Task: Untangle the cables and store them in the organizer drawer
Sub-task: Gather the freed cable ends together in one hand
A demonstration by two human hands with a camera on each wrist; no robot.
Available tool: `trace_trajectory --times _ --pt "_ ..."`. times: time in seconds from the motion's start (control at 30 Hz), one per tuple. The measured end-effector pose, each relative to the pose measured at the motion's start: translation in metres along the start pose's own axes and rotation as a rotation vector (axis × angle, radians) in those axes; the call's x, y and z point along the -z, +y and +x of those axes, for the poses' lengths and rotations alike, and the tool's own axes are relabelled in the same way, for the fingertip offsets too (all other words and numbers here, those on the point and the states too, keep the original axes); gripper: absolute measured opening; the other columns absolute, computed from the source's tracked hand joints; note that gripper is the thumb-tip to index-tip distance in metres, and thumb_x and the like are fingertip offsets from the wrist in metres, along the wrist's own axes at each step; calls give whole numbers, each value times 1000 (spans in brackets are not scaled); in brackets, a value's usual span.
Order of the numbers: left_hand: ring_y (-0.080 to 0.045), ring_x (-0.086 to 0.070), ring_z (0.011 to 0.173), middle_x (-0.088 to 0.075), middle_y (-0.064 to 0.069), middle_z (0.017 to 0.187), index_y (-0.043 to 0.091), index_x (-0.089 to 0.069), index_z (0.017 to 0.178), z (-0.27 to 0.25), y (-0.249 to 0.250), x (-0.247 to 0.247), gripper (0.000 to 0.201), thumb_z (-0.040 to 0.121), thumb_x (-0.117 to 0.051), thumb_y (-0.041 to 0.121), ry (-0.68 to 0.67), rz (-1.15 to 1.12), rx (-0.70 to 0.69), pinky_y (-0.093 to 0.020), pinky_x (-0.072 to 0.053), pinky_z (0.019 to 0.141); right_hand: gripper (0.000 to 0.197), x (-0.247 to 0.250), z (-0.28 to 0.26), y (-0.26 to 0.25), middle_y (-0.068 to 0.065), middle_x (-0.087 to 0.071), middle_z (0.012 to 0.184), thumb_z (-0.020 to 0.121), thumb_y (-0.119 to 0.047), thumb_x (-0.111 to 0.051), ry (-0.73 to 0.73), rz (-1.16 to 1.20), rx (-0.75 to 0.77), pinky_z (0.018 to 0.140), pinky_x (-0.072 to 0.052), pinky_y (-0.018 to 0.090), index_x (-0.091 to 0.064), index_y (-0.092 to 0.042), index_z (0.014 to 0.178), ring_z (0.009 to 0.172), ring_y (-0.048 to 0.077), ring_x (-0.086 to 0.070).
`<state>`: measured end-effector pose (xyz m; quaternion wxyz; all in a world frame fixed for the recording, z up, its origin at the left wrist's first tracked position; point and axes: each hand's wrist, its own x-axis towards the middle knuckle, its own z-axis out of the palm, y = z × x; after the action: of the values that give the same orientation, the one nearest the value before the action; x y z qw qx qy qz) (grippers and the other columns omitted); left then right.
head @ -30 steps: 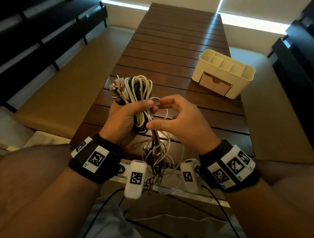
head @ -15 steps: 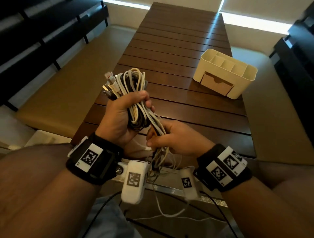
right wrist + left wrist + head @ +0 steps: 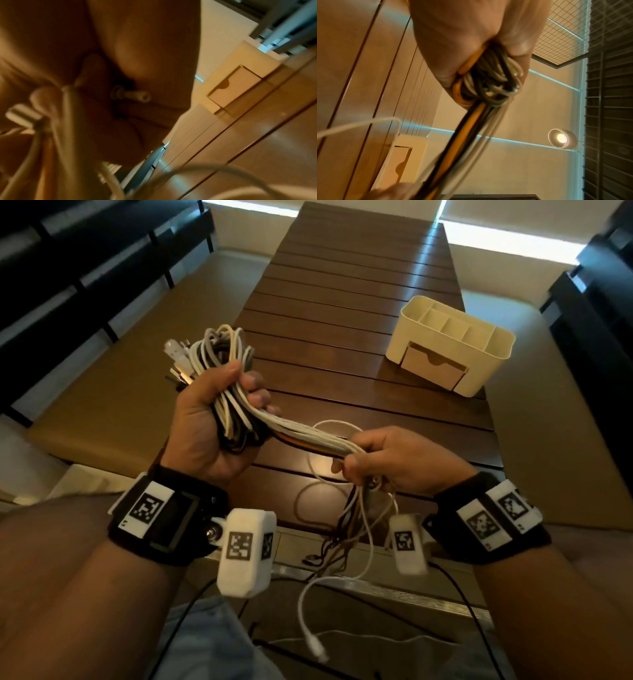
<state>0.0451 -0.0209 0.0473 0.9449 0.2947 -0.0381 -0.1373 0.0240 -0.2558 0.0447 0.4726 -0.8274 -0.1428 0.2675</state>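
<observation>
My left hand (image 3: 209,426) and right hand (image 3: 394,463) both clenched around the cables (image 3: 308,436), plugs blurred, wrist markers (image 3: 145,506) unreadable.

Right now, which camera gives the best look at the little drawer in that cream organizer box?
The head view: the whole organizer stands on the table, its drawer shut, notch showing. The right wrist view shows the drawer closer but blurred and tilted. The left wrist view catches only part of it, behind the cables.
</observation>
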Motion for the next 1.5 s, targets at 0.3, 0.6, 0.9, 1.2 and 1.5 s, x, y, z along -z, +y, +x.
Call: trace_trajectory --times 0.3,0.6,0.9,1.2,1.5 --pt "-9 -53 50 -54 3 63 15 -72 79 -8 -14 15 27 59 -88 22 -151 186 414 -23 -49 57 48 11 -4 -6 -12 -60 62 78 -62 -54 204 -105 13 55 -40 16 -76 -21 88 55 1 -49" --pt "-16 -61 49 -65 -9 66 7 -72 88 -11 -40 4 15 74 -66 3 -20 480 401 -26 -53 51 44 8 -4 -13 10 -68 78 82 -64 -57 265 -254 -27 66 -50 41 -75 -24 84 75 32 -62" --pt "-15 -67 52 -69 -8 66 1 -63 99 -15 -43 3 24 77 -58 6 -80 371 558 -25 -55 47 29 8 -6 -18 13 -69 83 86 -49 -67 314 -214 -44 66 -52 40 -76 -23 82 76 29 -63" --pt "-27 -72 81 -70 -18 100 3 -63 120 -15 -49 5 52 69 -74 10 -68 373 488 -39 -60 71 23 7 -4 -18 0 -68 76 89 -46 -66 375 -193 24 65 -49 39 -75 -25 87 71 18 -63" --pt "-26 -70 71 -68 -17 86 -1 -63 112 -12 -59 -3 40 72 -65 -1 59 422 252 -43 -61 68 17 2 5 -12 -15 -73 96 83 -39 -76 515 -40 78 86 -55 26 -75 -30 97 93 -3 -66"
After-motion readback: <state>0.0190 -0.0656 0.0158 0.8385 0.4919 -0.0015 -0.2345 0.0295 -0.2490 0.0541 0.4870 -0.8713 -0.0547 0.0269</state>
